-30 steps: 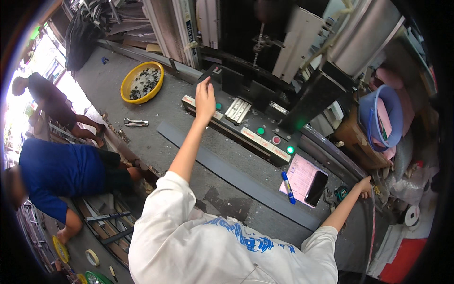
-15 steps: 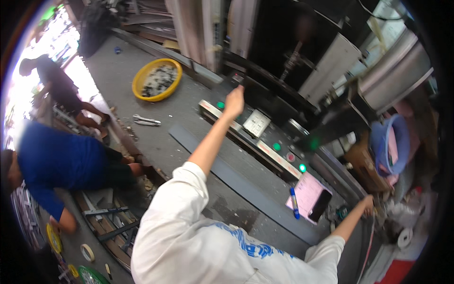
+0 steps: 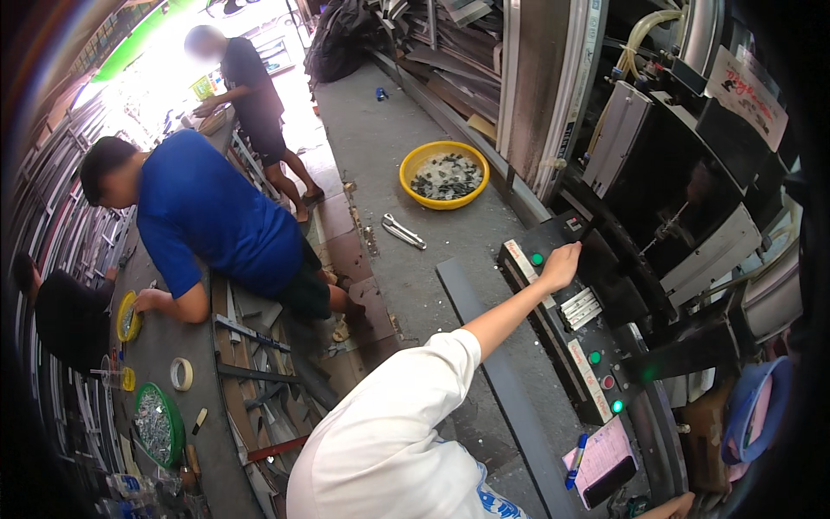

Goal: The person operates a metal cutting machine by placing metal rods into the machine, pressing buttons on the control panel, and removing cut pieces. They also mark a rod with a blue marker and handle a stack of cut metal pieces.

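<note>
My left arm reaches across to the black machine (image 3: 692, 173), and my left hand (image 3: 562, 266) is closed at its front, by a dark upright part; what the fingers hold is hidden. Below that hand lies a short ribbed silver metal piece (image 3: 581, 309), on the machine's ledge. Green buttons (image 3: 537, 259) and a red button (image 3: 608, 381) line the ledge. At the lower right edge, my right hand (image 3: 679, 503) shows only in part, near the corner of the bench; its fingers are not clear. A long grey flat profile (image 3: 493, 359) lies on the bench in front of the machine.
A yellow basin (image 3: 443, 203) of small parts and a silver hand tool (image 3: 404, 232) lie on the bench. Pink paper (image 3: 596, 454), a blue marker (image 3: 577, 460) and a black phone (image 3: 609, 482) sit near my right hand. A person in blue (image 3: 212, 208) leans over another bench.
My view has swung to the left, so the bench and machine sit farther right and the co-workers show more fully. My left hand stays at the same spot on the machine.
</note>
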The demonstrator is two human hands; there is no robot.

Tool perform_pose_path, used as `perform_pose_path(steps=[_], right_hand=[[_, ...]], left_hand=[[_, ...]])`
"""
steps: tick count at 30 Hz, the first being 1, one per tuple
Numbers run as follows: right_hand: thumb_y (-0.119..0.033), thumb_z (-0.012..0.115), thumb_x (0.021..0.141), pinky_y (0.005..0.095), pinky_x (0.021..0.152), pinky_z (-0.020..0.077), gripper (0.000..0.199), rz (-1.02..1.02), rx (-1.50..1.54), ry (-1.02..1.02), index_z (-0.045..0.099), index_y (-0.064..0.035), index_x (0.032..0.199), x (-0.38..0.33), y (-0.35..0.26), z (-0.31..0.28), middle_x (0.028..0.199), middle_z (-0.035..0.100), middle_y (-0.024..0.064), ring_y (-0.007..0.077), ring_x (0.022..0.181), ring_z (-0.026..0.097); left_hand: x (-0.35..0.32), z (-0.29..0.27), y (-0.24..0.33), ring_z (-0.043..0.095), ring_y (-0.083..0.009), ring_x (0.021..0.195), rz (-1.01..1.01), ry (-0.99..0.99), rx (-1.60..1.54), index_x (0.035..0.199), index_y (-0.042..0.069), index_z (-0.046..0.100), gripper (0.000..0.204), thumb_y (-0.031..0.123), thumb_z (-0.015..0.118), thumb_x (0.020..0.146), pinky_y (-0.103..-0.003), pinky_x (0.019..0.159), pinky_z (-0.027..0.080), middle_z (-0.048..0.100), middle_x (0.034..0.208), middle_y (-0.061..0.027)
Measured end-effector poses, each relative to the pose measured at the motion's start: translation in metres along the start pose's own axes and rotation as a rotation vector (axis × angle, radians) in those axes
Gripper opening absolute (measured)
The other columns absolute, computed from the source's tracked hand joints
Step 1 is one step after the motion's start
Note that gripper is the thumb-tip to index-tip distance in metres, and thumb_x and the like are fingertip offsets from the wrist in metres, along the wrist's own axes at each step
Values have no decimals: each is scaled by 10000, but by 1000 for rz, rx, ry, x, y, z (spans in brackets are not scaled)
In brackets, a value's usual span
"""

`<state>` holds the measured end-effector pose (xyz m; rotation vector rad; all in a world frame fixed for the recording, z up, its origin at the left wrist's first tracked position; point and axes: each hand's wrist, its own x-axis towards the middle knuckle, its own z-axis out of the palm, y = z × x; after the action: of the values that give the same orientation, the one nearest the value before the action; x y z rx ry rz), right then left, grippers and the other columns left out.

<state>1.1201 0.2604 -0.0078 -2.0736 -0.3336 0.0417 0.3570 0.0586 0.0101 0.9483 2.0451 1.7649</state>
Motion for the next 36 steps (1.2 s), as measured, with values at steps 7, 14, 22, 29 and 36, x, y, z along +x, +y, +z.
perform_pose_path(steps=[7, 14, 22, 29, 36], right_hand=[[-456, 682, 709, 531, 1210, 82, 1266, 33, 45, -14, -92, 209, 1458, 36, 16, 16, 1565, -57, 405, 522, 1480, 8], [-501, 684, 823, 548, 1203, 69, 1257, -7, -58, -29, -136, 242, 1421, 44, 34, 21, 1535, -96, 445, 555, 1463, -37], [-454, 694, 843, 550, 1198, 82, 1225, 13, -54, -28, -139, 222, 1434, 25, 30, 7, 1540, -81, 437, 532, 1473, -31], [-433, 704, 837, 537, 1198, 77, 1223, -7, -58, -20, -138, 224, 1433, 16, 25, 6, 1538, -69, 441, 529, 1473, -31], [-407, 713, 828, 526, 1198, 72, 1215, -3, -36, -22, -127, 233, 1428, 12, 22, 7, 1528, -48, 455, 537, 1467, -18]], left_hand=[[-12, -30, 10, 617, -390, 1130, 191, -54, 131, 1155, -27, 663, 374, 271, 515, 985, -440, 991, 475, 647, 1194, -252], [-74, -113, 18, 604, -332, 1125, 367, 146, 759, 1122, 11, 696, 272, 169, 602, 921, -426, 977, 469, 655, 1194, -156], [-82, -92, 2, 573, -318, 1106, 580, 246, 918, 1166, 75, 682, 310, 165, 636, 873, -433, 918, 464, 625, 1186, -139], [-86, -87, 13, 517, -340, 1202, 453, 194, 1070, 1203, 91, 673, 331, 193, 606, 895, -446, 967, 436, 571, 1284, -143], [-126, -67, 44, 458, -306, 1073, 452, 58, 844, 1216, 117, 677, 339, 264, 631, 914, -439, 965, 368, 495, 1106, -137]])
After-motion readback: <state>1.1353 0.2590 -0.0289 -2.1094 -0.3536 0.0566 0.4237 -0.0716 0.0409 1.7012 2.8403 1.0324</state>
